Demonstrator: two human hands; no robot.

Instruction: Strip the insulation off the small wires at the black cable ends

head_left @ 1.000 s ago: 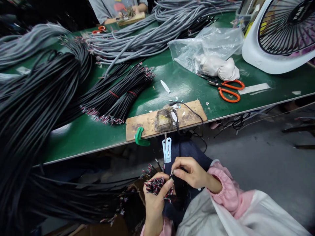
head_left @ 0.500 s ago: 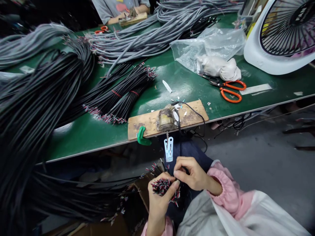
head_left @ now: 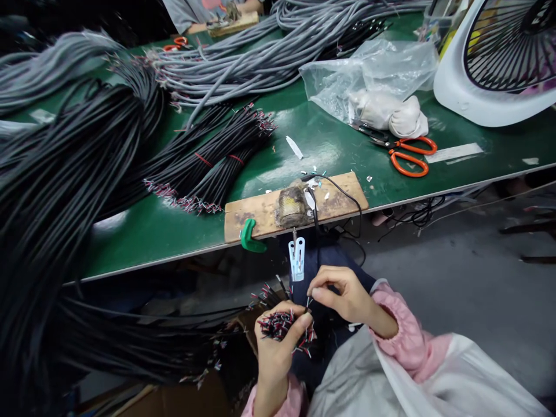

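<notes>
My left hand is closed around a bundle of thin black cables. Their stripped ends show red, white and black wires above the fist. One cable end stands up apart from the rest by the left thumb. At its tip, the thumb and forefinger of my right hand are pinched together. Just beyond the hands, a light blue clothes peg hangs from a metal rod at the front of a wooden board. More black cable ends stick up behind my left hand.
A green table carries black cable bundles, grey cables, orange-handled scissors, a plastic bag and a white fan. A green clamp grips the board. Another person's hand is across the table.
My right hand has drawn slightly up and away from my left thumb, and a single cable end now shows between the hands. The left hand still grips the bundle. The view has shifted slightly.
</notes>
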